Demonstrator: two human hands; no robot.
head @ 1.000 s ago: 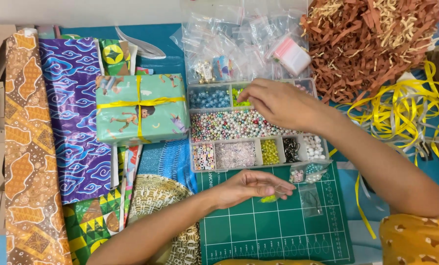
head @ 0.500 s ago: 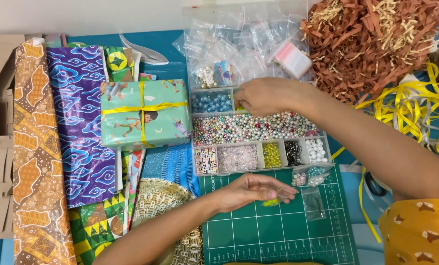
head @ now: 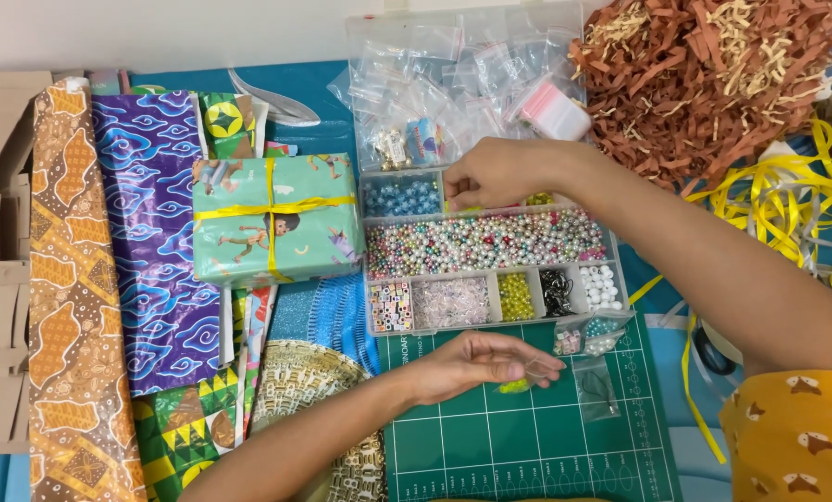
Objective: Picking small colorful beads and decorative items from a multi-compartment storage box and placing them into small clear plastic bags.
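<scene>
Two hands at work over a bead box (head: 490, 244) on the tabletop. Right hand (head: 495, 175) reaches into the box's top row, fingers pinched down in the lime-bead compartment just right of the blue beads; what they grip is hidden. Left hand (head: 476, 363) hovers palm-up over the green cutting mat (head: 527, 437), fingers pinching a small clear bag (head: 520, 376) holding lime beads. Wrapped gift (head: 276, 218) with yellow ribbon sits just left of the box. Brown paper shreds (head: 704, 74) lie at upper right.
</scene>
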